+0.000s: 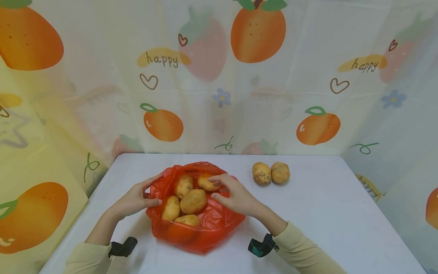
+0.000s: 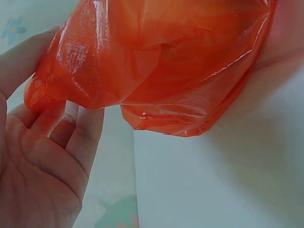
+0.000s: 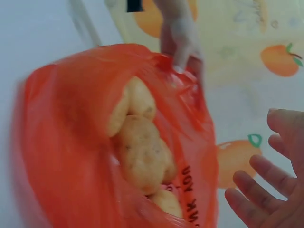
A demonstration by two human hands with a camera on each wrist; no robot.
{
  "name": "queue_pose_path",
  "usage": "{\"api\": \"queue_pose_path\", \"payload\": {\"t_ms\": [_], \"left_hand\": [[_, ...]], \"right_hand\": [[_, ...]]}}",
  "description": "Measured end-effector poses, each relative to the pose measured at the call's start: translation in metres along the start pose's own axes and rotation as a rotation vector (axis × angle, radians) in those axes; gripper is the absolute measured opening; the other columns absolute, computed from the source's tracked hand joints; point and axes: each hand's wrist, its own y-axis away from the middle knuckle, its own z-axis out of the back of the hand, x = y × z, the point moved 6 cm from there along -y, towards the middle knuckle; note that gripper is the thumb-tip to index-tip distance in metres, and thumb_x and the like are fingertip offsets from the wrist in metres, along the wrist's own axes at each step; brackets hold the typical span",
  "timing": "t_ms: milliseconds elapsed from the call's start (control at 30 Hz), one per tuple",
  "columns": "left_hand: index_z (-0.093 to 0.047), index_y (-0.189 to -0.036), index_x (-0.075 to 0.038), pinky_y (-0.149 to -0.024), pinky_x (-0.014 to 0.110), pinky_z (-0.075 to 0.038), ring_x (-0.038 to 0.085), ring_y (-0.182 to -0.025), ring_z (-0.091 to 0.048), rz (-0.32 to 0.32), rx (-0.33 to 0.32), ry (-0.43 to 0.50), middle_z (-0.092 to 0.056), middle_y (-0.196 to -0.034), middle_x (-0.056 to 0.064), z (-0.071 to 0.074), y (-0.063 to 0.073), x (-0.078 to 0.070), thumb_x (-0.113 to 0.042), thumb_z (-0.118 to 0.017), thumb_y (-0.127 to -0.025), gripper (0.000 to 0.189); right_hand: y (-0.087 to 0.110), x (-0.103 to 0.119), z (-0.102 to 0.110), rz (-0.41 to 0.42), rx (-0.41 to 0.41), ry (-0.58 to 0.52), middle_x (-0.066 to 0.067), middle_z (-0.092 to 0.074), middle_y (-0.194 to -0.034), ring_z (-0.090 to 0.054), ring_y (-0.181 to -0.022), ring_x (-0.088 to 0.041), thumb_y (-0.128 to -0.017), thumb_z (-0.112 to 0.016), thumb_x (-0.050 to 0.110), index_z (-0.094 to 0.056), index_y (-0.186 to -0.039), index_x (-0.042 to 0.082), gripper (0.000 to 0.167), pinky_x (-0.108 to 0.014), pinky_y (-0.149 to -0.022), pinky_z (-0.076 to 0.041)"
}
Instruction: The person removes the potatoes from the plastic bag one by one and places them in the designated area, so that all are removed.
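Note:
A red plastic bag (image 1: 222,213) sits on the table with its mouth spread wide, and several potatoes (image 1: 193,201) lie inside it. My left hand (image 1: 135,198) holds the bag's left rim; in the left wrist view the thin red film (image 2: 142,61) runs between thumb and fingers. Over the bag's right side is my right hand (image 1: 237,196), its fingers near the far-right potato (image 1: 206,182). In the right wrist view the right hand (image 3: 273,178) has its fingers apart and nothing in them.
Two more potatoes (image 1: 261,174) lie side by side on the white table (image 1: 308,220), behind and right of the bag. A fruit-printed cloth (image 1: 239,87) hangs behind the table and at both sides. Each wrist wears a dark camera mount (image 1: 124,247).

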Motion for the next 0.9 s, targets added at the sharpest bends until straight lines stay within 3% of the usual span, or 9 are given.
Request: {"api": "queue_pose_path", "payload": {"t_ms": [233, 600, 900], "left_hand": [[-0.028, -0.145, -0.028, -0.074, 0.035, -0.055, 0.031, -0.106, -0.053, -0.003, 0.0, -0.004, -0.041, -0.137, 0.015, 0.0, 0.0, 0.001, -0.019, -0.07, -0.08, 0.077], [-0.028, -0.145, -0.028, -0.074, 0.034, -0.055, 0.03, -0.105, -0.053, -0.015, 0.004, -0.008, -0.043, -0.135, 0.014, 0.0, 0.0, 0.001, -0.019, -0.07, -0.081, 0.077], [-0.029, -0.145, -0.028, -0.076, 0.035, -0.055, 0.031, -0.106, -0.053, -0.004, 0.003, -0.006, -0.043, -0.136, 0.014, -0.001, -0.001, 0.001, -0.019, -0.07, -0.081, 0.076]], "right_hand": [[-0.002, -0.003, -0.018, 0.006, 0.084, 0.016, 0.002, -0.053, -0.124, -0.054, -0.11, -0.02, -0.089, -0.061, 0.018, -0.048, -0.127, 0.01, 0.041, -0.035, -0.092, -0.047], [-0.004, -0.011, -0.039, -0.032, 0.188, 0.052, -0.002, -0.051, -0.127, -0.048, -0.117, -0.017, -0.09, -0.059, 0.022, -0.048, -0.129, 0.013, 0.041, -0.033, -0.097, -0.044], [-0.004, -0.011, -0.065, -0.023, 0.284, 0.108, -0.002, -0.055, -0.118, -0.054, -0.105, -0.016, -0.088, -0.062, 0.022, -0.052, -0.124, 0.013, 0.038, -0.025, -0.089, -0.047]]}}
